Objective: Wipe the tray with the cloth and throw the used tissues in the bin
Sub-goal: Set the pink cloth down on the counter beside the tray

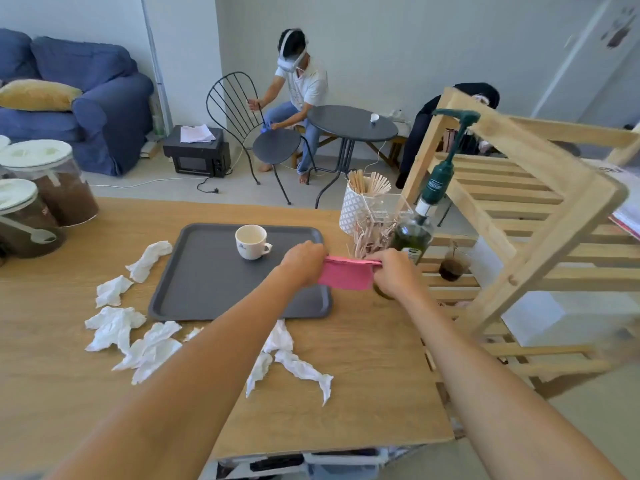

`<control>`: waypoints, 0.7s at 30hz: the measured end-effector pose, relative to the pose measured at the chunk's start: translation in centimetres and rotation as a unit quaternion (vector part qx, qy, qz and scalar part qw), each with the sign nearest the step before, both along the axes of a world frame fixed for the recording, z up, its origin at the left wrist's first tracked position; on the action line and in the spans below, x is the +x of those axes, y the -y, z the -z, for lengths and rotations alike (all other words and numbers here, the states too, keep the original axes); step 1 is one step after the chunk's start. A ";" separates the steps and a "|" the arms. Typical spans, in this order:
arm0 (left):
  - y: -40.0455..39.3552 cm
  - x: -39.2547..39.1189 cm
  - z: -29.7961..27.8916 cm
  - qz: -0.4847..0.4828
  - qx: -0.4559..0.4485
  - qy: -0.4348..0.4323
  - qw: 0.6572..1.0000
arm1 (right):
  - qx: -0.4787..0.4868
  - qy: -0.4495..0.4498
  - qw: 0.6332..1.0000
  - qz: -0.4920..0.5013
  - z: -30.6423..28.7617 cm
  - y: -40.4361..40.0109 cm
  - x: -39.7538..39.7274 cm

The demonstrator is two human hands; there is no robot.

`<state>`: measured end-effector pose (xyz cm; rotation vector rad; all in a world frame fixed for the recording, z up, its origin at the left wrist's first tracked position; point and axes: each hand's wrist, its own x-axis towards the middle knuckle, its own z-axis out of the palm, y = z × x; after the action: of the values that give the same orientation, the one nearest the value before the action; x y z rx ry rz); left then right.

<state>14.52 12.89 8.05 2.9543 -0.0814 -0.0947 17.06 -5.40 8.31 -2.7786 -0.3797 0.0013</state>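
Both hands hold a pink cloth [346, 277] stretched between them above the right edge of the dark grey tray [207, 289]: the left hand [304, 263] pinches the cloth's left end and the right hand [393, 273] grips its right end, so the cloth hangs taut as a short folded band. The tray lies flat near the middle of the wooden tabletop [363, 375], its far edge toward the tabletop's far edge. A white cup [251, 241] stands upright on the tray near its far edge, handle pointing right. Crumpled white tissues [116, 327] lie scattered on the tabletop along the tray's left edge and near edge, some just beside the tray's near-left corner, and more [298, 368] toward the tabletop's near edge. At the far right corner of the tabletop stand a white patterned holder of wooden stirrers [362, 199] and a green pump bottle [420, 223], close behind the right hand. Lidded jars of brown powder [52, 185] sit at the far left corner. A slatted wooden rack [519, 216] stands beside the tabletop's right edge.
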 end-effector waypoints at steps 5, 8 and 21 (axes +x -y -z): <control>5.2 -3.3 3.8 0.008 -0.028 -0.033 0.999 | -0.059 -0.023 0.998 0.028 2.5 4.6 -3.6; 7.8 -6.2 6.9 0.007 -0.043 -0.070 0.997 | -0.102 -0.055 0.993 0.039 5.3 7.0 -6.3; 12.6 -15.4 12.5 0.046 0.056 -0.041 0.997 | -0.008 -0.075 0.995 -0.068 12.8 12.9 -14.6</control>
<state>-0.87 0.26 -4.47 3.0533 -0.2071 -0.2409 2.42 -18.32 -4.45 -2.7407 -0.5315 0.2458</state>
